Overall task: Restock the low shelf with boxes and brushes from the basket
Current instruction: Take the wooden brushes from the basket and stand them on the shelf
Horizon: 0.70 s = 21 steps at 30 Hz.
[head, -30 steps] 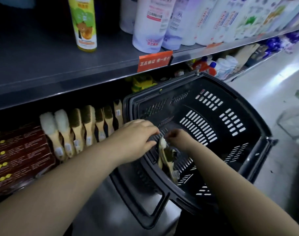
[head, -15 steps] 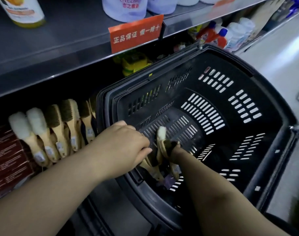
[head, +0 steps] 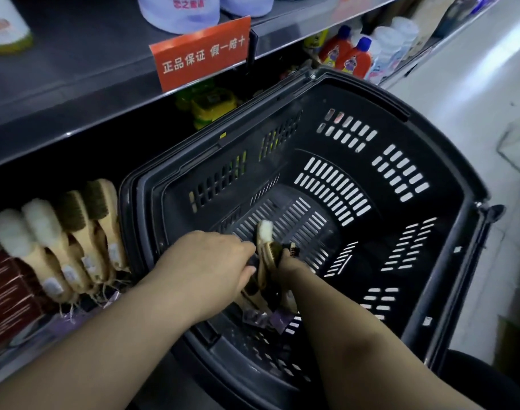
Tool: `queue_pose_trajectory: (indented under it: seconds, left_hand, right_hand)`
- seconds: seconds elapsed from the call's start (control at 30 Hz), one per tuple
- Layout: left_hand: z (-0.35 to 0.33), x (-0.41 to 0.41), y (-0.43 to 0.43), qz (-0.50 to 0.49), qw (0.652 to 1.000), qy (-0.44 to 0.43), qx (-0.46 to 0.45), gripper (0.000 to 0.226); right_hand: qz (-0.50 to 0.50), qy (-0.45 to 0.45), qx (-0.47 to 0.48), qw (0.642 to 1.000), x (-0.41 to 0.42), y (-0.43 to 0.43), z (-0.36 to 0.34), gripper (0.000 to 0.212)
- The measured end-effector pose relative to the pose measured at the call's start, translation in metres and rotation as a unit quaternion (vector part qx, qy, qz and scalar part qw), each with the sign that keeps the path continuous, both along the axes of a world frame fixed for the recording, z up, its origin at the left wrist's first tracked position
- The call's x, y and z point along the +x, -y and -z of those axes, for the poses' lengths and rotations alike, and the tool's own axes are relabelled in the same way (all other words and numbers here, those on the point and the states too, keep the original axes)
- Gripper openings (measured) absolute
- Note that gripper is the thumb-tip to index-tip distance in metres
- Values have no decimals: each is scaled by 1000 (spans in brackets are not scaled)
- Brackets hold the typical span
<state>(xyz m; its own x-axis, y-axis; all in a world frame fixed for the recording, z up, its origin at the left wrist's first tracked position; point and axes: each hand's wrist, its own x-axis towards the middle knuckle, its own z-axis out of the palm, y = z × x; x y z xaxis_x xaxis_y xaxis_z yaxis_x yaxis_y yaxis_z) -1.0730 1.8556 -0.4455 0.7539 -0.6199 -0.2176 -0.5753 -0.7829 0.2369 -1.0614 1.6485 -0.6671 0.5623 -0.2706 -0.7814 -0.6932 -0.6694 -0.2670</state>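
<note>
A black slotted plastic basket (head: 430, 179) stands tilted against the low shelf. Inside it, near its left wall, lies a small bunch of wooden-handled brushes (head: 266, 255), one with a white tip, the others with dark bristles. My left hand (head: 211, 261) is curled over the bunch from the left and grips the brush handles. My right hand (head: 288, 261) reaches in from the right and holds the same bunch; its fingers are mostly hidden behind the brushes. On the low shelf (head: 84, 315) a row of brushes (head: 63, 238) stands beside dark red boxes (head: 7, 294).
A grey upper shelf (head: 75, 69) with an orange price tag (head: 202, 54) and white bottles hangs just above the basket. Yellow packs (head: 208, 105) and orange bottles (head: 350, 57) sit further along the low shelf. Pale floor lies to the right.
The view has dipped and moved closer into the basket. Both hands have closed in on the bunch of brushes, the left moving from the basket rim onto the handles.
</note>
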Motion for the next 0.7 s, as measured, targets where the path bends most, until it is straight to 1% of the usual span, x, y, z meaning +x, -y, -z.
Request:
queue_pose_trajectory:
  seconds: [0.03, 0.07, 0.1, 0.13, 0.17, 0.2, 0.23, 0.27, 0.3, 0.33, 0.4, 0.43, 0.47, 0.53, 0.57, 0.6, 0.63, 0.7]
  left_hand:
    - [1, 0, -1, -2, 1000, -1, -2, 26]
    - [1, -1, -2, -5, 1000, -3, -6, 28]
    - [1, 0, -3, -10, 1000, -5, -12, 29]
    - [0, 0, -3, -17, 1000, -10, -20, 30]
    - [-2, 1, -3, -29, 999, -17, -30, 30]
    - [-2, 2, -3, -45, 998, -26, -42, 30]
    - [-3, 3, -2, -64, 996, -36, -59, 31]
    - [-4, 5, -1, -86, 992, -44, -81, 31]
    - [-5, 6, 1, -113, 986, -48, -108, 33]
    - [-5, 9, 1, -146, 978, -56, -140, 36]
    - [-7, 14, 1, -223, 947, -95, -209, 48]
    - [-8, 16, 0, -258, 924, -138, -247, 52]
    - [-10, 18, -2, -285, 892, -198, -290, 53]
    - [-13, 19, -3, -310, 809, -321, -382, 46]
    - [-15, 18, -3, -315, 770, -363, -420, 44]
    - [-17, 16, -4, -319, 744, -384, -444, 43]
    - [-18, 15, -4, -325, 734, -383, -457, 43]
    - [-19, 14, -5, -347, 734, -355, -463, 49]
  right_hand:
    - [-55, 16, 21, 998, 7, -3, -4, 57]
    - [26, -3, 44, 999, 14, -5, -12, 63]
    - [65, -19, 84, 994, 20, -8, -25, 68]
    - [13, -35, 103, 994, 26, -11, -44, 68]
    - [26, -66, 149, 986, 33, -12, -60, 61]
    - [58, -78, 196, 976, 40, -12, -74, 50]
    - [65, -80, 226, 969, 47, -13, -86, 38]
    - [58, -65, 243, 966, 52, -14, -102, 28]
    - [53, -42, 275, 959, 56, -17, -119, 23]
    - [54, -25, 322, 945, 60, -18, -134, 22]
    - [63, -12, 446, 892, 61, -23, -166, 22]
    - [58, 0, 498, 865, 59, -26, -180, 22]
    - [51, 12, 532, 845, 57, -30, -192, 23]
    - [40, 31, 573, 818, 54, -41, -210, 24]
    - [30, 44, 581, 812, 53, -46, -214, 25]
    - [22, 56, 585, 809, 53, -51, -215, 25]
    - [10, 68, 580, 811, 52, -55, -215, 25]
    - [-11, 89, 570, 817, 52, -60, -215, 34]
